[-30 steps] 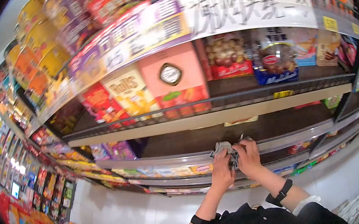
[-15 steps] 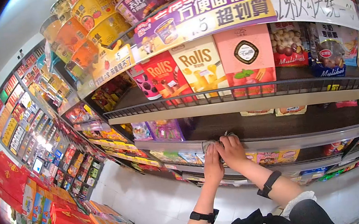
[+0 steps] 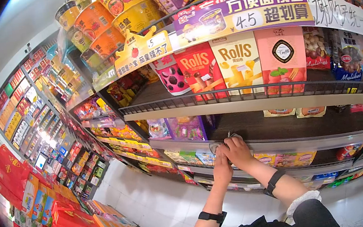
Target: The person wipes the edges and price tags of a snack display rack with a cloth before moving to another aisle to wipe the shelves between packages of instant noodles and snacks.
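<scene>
Both hands meet at the front edge of a dark shelf [image 3: 283,128], on its clear plastic strip [image 3: 303,142]. My left hand [image 3: 222,165] is closed, fingers pressed together against the strip. Beside it, touching, my right hand [image 3: 237,150] has its fingers curled over the edge. A greyish cloth [image 3: 215,147] shows in small parts around the fingertips of both hands. Purple snack packs [image 3: 186,128] stand on this shelf to the left of the hands, and a few light packs [image 3: 311,111] lie farther back at the right.
Above are a wire-fronted shelf with a red Rolls box [image 3: 200,72] and pink box [image 3: 281,60], then noodle cups [image 3: 136,19]. Red gift boxes [image 3: 70,222] are stacked at lower left by the white floor [image 3: 130,194]. Lower shelves hold snacks.
The view has shifted left, so shelves and goods appear farther right. Both hands are still together at the strip, with the cloth at their fingertips.
</scene>
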Tool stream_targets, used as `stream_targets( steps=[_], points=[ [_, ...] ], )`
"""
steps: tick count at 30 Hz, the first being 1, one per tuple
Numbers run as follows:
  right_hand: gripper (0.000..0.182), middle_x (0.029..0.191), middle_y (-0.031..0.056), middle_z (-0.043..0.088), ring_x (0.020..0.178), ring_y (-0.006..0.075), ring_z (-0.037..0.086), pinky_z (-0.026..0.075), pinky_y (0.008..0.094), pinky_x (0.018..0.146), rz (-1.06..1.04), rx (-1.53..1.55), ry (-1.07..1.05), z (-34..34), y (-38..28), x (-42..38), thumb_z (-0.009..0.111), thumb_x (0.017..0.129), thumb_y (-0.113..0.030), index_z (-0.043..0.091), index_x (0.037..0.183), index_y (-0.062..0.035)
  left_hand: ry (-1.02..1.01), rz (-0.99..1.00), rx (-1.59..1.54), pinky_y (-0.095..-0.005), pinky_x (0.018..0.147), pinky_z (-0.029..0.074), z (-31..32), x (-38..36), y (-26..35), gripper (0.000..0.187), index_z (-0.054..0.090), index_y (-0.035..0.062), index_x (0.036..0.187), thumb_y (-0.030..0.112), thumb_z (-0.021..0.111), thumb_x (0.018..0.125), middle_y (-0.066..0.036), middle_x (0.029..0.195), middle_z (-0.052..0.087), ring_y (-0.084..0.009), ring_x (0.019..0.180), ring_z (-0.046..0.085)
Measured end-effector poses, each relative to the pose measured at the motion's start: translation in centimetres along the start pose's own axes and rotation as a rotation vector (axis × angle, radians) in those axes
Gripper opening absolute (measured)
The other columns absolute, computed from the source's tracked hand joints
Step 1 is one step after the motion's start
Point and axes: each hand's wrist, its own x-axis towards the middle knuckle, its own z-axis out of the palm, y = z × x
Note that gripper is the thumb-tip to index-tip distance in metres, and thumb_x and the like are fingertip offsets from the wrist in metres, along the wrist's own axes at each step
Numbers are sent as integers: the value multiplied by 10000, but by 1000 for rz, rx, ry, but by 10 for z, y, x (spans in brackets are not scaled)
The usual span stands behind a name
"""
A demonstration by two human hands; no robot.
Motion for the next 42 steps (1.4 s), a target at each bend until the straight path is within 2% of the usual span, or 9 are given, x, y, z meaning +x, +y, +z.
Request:
stream_targets(
  steps=[4,10,13,15,19,28,39,41,42],
  points=[
    [176,930,24,524,920,200,491,429,311,790,-103,-25,-48,3,-6,9,569,701,-191,578,861,-119,84,-35,-15,-415,1013,324,6,-6,-8,577,311,-47,1299,-86,438,737,-246,1329,346,-395,1248,323],
    [146,840,-12,518,845,176,514,450,307,720,-161,-20,28,19,-21,22,578,688,-207,573,821,-150,45,-120,-49,-420,1016,314,-10,-10,-22,556,310,-77,1271,-53,462,737,-268,1332,330,-406,1249,312],
    [158,898,25,526,865,213,510,442,348,745,-174,17,-43,36,-31,22,570,690,-193,584,829,-120,-20,-192,-120,-419,1007,326,-20,-15,-37,570,322,-72,1267,-52,478,720,-273,1323,338,-412,1237,325],
    [151,886,28,520,857,214,510,442,345,732,-176,17,-38,49,-37,26,572,685,-188,581,819,-119,76,-124,-33,-418,973,368,-20,-15,-52,497,382,-51,1216,-54,463,726,-260,1319,342,-405,1227,334],
    [162,885,22,520,847,201,508,444,320,717,-150,31,-8,72,-52,39,572,674,-194,575,826,-138,34,-212,-55,-410,974,372,-34,-15,-79,509,384,-55,1215,-63,464,713,-268,1306,356,-402,1222,348],
    [197,906,49,514,857,230,499,436,350,727,-138,176,-93,166,-127,111,565,685,-152,595,871,-95,159,-237,40,-400,1017,328,-90,-3,-205,532,422,-45,1213,-84,460,684,-261,1290,397,-379,1230,363],
    [216,931,60,532,909,241,506,435,364,766,-127,284,-144,248,-191,178,549,699,-182,568,888,-79,194,-328,-63,-420,1021,303,-170,21,-283,546,444,-7,1223,-87,410,685,-228,1259,445,-361,1219,381],
    [223,945,68,531,924,249,500,435,370,771,-134,310,-169,254,-195,178,540,709,-176,567,902,-69,200,-272,-71,-409,981,345,-167,21,-296,514,463,-13,1197,-84,413,690,-233,1231,469,-369,1181,421],
    [223,945,68,531,924,249,500,435,370,771,-111,296,-177,254,-193,178,540,709,-176,567,902,-69,179,-369,-166,-400,952,369,-168,21,-296,494,471,-16,1184,-78,416,697,-233,1215,483,-374,1154,445]
  ],
)
